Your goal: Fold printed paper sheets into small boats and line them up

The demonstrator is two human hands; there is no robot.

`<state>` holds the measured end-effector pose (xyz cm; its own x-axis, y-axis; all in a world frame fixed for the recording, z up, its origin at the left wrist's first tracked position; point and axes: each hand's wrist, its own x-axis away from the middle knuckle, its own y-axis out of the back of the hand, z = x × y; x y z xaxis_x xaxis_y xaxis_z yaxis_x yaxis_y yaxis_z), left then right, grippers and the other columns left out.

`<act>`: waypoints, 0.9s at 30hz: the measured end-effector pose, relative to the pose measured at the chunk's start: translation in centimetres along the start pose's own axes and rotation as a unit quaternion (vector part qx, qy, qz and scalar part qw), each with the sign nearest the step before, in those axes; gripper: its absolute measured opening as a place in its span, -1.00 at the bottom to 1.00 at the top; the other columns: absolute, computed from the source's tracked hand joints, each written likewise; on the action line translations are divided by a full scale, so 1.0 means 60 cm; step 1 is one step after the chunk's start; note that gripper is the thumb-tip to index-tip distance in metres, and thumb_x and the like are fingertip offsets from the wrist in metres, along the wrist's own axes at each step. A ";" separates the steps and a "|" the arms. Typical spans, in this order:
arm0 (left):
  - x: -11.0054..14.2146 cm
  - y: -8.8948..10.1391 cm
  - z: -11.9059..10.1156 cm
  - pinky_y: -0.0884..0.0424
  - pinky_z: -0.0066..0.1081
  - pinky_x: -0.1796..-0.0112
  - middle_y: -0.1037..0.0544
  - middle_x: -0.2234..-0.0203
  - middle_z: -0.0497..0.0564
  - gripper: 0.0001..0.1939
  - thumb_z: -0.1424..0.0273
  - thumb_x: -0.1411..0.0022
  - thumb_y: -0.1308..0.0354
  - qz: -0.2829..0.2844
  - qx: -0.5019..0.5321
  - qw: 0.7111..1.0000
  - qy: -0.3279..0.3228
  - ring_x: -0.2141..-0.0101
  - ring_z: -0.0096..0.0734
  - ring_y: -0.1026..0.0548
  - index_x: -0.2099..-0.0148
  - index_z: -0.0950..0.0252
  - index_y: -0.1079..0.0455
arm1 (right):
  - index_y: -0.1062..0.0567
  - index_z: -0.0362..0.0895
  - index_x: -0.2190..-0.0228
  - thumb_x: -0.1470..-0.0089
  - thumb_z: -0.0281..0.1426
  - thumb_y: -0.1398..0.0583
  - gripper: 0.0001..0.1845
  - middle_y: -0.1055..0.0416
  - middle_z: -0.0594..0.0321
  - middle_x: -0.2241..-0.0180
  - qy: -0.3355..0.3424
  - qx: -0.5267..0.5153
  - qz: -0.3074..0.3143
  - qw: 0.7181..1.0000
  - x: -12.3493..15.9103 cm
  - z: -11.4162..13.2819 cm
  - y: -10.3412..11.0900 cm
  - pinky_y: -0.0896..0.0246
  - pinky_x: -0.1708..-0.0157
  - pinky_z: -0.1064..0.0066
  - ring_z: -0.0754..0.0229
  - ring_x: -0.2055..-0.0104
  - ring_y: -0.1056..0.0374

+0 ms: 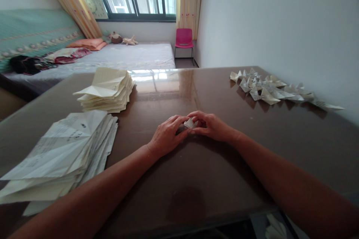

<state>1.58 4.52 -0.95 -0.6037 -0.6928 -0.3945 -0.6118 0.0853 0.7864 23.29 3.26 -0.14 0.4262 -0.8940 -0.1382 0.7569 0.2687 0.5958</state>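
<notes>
Between my two hands, over the middle of the brown table, is a small folded paper piece (189, 123), white with faint print. My left hand (170, 131) pinches it from the left with thumb and fingers. From the right, the curled fingers of my right hand (209, 126) grip its other side. The fingertips of both hands nearly meet and cover much of the paper, so its full shape is hidden.
Left on the glossy table (174, 179) lie a stack of printed creased sheets (67, 142) and a stack of cream sheets (109, 86). Several folded paper pieces (260, 86) cluster at the right back near the wall. Beyond stand a bed (146, 54) and a pink chair (184, 38).
</notes>
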 end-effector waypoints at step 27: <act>0.001 0.007 -0.014 -0.40 -0.31 0.00 -0.43 0.00 0.06 -0.53 0.32 -0.33 0.05 0.011 -0.056 0.998 -0.037 -0.01 -0.31 -0.40 -0.27 0.20 -0.13 | -0.37 -0.19 -0.01 -0.14 -0.29 -0.13 -0.58 -0.47 0.25 0.41 0.070 0.141 0.024 0.987 0.009 0.032 0.003 -0.20 0.37 0.46 0.25 0.42 -0.35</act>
<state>1.73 3.90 -0.25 -0.6544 -0.6368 -0.4079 -0.5404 0.0165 0.8413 22.72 2.14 1.41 0.5367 -0.8195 -0.2010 0.5747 0.1806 0.7981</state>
